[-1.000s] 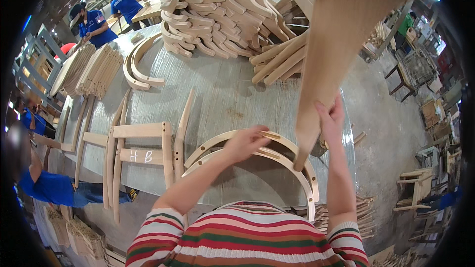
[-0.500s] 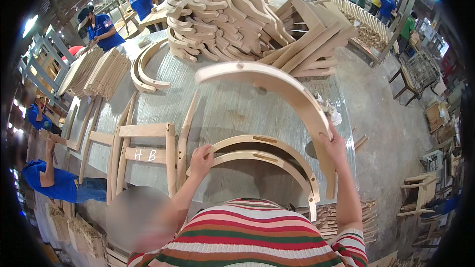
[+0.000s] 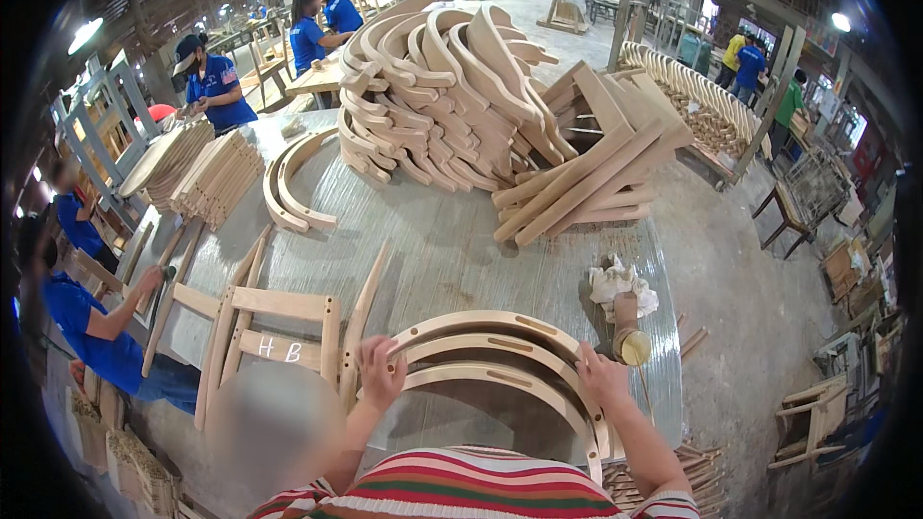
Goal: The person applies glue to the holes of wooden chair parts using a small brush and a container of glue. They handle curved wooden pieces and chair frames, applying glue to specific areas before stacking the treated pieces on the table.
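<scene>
Together we grip a curved wooden rail [image 3: 500, 322] at the table's [image 3: 452, 231] near edge, left hand [image 3: 380, 372] clasping its left end, right hand [image 3: 603, 375] its right, seemingly squaring it onto two matching rails.

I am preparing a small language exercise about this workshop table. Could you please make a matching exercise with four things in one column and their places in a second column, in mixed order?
Things:
1. curved wooden arches
2. white rag
3. chair-back frame
4. pile of curved wooden parts

Places:
A. far end of the table, stacked high
B. near edge, gripped by left hand and right hand
C. left of the arches, lying flat
D. near the right edge, just beyond the right hand

Pairs: 1-B, 2-D, 3-C, 4-A
</scene>
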`<state>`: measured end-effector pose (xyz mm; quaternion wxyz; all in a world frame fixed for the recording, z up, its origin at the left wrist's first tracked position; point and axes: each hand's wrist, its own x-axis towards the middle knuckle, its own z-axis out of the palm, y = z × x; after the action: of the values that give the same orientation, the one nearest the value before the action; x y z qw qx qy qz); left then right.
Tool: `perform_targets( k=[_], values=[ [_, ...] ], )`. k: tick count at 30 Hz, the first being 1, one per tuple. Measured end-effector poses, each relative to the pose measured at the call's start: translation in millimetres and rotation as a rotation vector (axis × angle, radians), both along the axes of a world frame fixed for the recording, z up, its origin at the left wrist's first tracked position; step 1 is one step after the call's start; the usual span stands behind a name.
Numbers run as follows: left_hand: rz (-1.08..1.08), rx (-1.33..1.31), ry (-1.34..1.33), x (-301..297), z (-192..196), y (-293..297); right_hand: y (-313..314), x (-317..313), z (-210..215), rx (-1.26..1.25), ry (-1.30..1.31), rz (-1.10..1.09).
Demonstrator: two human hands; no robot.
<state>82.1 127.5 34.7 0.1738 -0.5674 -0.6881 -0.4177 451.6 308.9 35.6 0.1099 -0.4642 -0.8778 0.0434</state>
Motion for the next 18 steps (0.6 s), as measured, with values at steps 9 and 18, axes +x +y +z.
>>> perform_targets(
  k=[9,18],
  values=[
    [-0.576,0.62,-0.068,-28,251,78,7,-6,-16,0.119,0.105,0.037],
    [-0.943,0.494,0.563,-18,414,-10,5,-6,-18,0.075,0.152,0.037]
  ],
)
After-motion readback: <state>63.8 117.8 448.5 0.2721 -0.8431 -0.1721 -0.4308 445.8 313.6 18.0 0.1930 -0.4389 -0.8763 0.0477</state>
